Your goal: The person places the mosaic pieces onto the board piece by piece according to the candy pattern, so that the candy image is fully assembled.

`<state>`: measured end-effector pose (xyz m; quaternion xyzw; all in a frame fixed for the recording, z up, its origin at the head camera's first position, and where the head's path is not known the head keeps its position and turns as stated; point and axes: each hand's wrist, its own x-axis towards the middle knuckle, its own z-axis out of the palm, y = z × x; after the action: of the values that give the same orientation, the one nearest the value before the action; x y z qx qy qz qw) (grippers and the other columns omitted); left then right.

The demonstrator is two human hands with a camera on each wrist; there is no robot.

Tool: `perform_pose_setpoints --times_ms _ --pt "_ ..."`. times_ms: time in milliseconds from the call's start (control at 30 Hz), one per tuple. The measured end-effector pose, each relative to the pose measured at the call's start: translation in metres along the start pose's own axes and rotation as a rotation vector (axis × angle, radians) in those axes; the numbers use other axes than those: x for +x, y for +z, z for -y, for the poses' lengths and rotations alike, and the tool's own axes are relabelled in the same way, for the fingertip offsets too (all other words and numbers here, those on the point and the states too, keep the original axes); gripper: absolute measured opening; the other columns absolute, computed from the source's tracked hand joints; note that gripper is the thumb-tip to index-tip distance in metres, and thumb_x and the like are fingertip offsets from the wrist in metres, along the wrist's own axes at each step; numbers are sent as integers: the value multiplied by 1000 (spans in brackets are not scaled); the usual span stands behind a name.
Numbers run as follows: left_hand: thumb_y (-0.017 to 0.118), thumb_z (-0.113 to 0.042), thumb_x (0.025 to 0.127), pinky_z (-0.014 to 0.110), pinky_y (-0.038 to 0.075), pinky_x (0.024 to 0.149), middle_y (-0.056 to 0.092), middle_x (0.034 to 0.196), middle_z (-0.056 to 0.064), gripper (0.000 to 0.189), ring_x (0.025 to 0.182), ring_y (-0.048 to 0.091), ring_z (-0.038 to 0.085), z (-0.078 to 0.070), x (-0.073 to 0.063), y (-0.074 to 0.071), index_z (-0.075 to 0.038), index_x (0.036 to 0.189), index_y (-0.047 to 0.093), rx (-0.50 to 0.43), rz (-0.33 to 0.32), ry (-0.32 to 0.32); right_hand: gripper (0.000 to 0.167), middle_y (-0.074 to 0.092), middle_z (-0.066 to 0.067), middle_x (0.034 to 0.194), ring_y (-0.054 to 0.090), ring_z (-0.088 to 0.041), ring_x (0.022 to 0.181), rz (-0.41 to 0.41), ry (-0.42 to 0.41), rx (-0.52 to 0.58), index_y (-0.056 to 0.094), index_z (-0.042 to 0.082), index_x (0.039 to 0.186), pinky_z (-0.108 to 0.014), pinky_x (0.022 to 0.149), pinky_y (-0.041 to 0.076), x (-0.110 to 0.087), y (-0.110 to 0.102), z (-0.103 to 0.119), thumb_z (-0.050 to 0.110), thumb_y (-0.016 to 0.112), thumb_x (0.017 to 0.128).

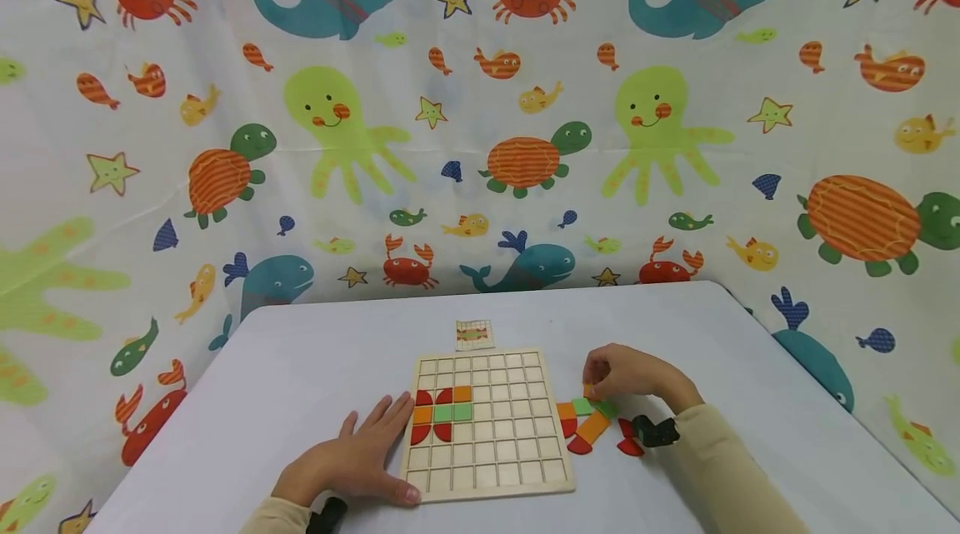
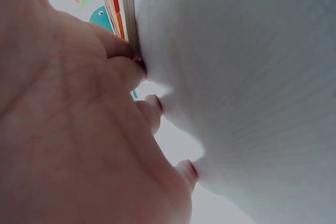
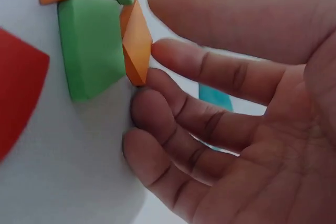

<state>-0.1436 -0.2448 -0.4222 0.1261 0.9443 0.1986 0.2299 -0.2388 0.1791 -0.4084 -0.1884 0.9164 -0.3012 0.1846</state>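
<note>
A wooden grid board (image 1: 516, 452) lies on the table, with red, orange and green tiles (image 1: 442, 413) set in cells on its left side. My left hand (image 1: 356, 455) rests spread along the board's left edge, thumb at the near corner. Right of the board, my right hand (image 1: 633, 371) bends over a loose pile and holds a small orange tile (image 3: 137, 45) at the fingertips. In the right wrist view that tile is tilted, index fingertip against its edge and thumb near its upper corner. A green tile (image 3: 92, 45) lies beside it.
More loose pieces lie right of the board, among them an orange tile (image 1: 594, 427) and red quarter-round tiles (image 1: 630, 446). A small pattern card (image 1: 474, 346) sits behind the board. Beyond the white table (image 1: 322, 351) hangs a curtain (image 1: 450, 117) printed with sea animals.
</note>
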Motion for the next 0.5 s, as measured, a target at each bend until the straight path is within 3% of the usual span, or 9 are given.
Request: perform_pose_setpoints --times_ms 500 --pt "92 -58 77 77 -1 121 21 176 14 126 162 9 43 -2 0 -3 -7 170 25 4 6 13 21 59 -1 83 55 -20 81 -16 18 -103 63 10 92 -35 74 52 3 5 8 4 83 88"
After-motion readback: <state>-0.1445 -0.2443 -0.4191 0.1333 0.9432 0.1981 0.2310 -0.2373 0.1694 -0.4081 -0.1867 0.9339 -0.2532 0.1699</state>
